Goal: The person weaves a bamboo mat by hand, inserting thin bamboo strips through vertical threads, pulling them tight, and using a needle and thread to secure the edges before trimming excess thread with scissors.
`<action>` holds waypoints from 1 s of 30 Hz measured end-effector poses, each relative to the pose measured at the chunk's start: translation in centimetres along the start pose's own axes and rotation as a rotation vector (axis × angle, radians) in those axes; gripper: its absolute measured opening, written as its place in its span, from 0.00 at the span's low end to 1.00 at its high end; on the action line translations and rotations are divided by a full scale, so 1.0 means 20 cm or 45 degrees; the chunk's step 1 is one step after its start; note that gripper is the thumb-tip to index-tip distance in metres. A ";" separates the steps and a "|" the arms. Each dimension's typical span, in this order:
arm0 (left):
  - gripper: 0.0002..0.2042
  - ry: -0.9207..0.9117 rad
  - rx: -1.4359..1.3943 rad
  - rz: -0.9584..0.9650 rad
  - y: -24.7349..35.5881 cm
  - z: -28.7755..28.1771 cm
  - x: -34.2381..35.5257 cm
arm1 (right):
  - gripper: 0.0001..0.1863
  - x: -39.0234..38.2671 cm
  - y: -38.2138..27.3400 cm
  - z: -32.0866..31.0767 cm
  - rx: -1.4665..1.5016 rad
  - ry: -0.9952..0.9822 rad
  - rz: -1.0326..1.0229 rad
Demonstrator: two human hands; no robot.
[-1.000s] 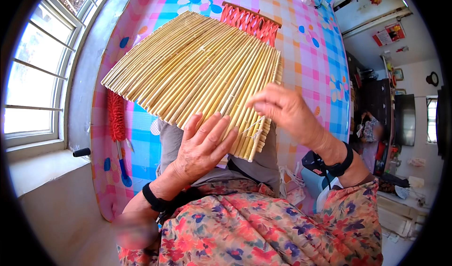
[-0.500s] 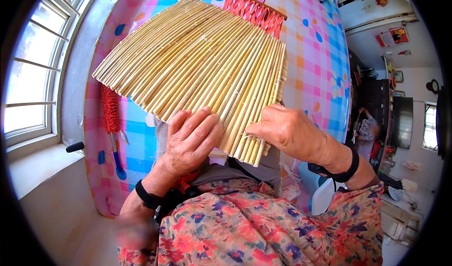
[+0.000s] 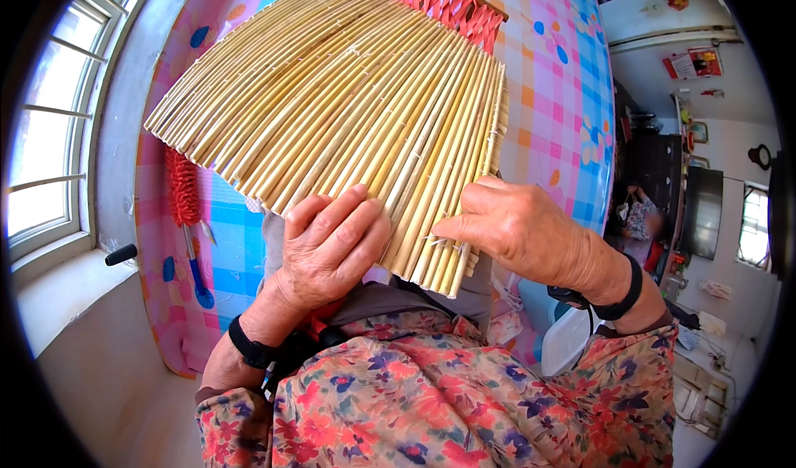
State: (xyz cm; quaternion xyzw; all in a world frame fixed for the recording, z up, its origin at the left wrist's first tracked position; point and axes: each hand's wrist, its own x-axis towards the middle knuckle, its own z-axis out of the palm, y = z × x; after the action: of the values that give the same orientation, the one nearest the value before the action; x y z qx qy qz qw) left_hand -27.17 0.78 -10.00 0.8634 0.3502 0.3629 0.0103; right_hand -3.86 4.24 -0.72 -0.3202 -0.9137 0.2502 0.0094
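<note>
A stiff mat of pale yellow stalks [image 3: 332, 87], tied side by side with thin thread, fans out over the table and reaches toward my lap. My left hand [image 3: 332, 248] grips its near edge, fingers pressed together on top and thumb hidden. Toward the mat's right end, my right hand [image 3: 531, 227] is closed in a pinch over the stalks. White thread ends [image 3: 431, 237] show at its fingertips. Whether those fingers hold thread or a stalk is hard to make out.
Beyond the mat lies a red lattice-like piece with a wooden bar [image 3: 452, 8]. A red fluffy duster with blue handle [image 3: 184, 190] rests at left on the checked tablecloth [image 3: 547, 120]. The window [image 3: 54, 120] is left; a pale plastic container [image 3: 568, 344] stands at right.
The view has shifted slightly, so the mat, table and duster appear a little further left. Both hands keep nearly the same places on the mat.
</note>
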 end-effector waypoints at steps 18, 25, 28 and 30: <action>0.08 0.001 -0.005 -0.003 0.00 0.00 0.00 | 0.07 0.02 -0.01 -0.04 0.012 -0.147 0.004; 0.08 0.002 -0.006 0.018 -0.01 -0.01 0.00 | 0.04 0.06 -0.04 -0.07 -0.043 -0.192 -0.013; 0.08 -0.001 -0.011 0.012 -0.02 -0.01 0.00 | 0.03 0.08 -0.05 -0.09 -0.041 -0.237 -0.009; 0.08 0.000 -0.013 0.018 -0.02 -0.01 0.00 | 0.04 0.08 -0.04 -0.08 -0.019 -0.238 -0.006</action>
State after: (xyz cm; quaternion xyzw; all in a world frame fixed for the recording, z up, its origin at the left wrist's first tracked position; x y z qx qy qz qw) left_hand -27.59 1.00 -9.97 0.8659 0.3421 0.3647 0.0121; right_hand -5.27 5.29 0.88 -0.2932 -0.9132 0.2722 -0.0776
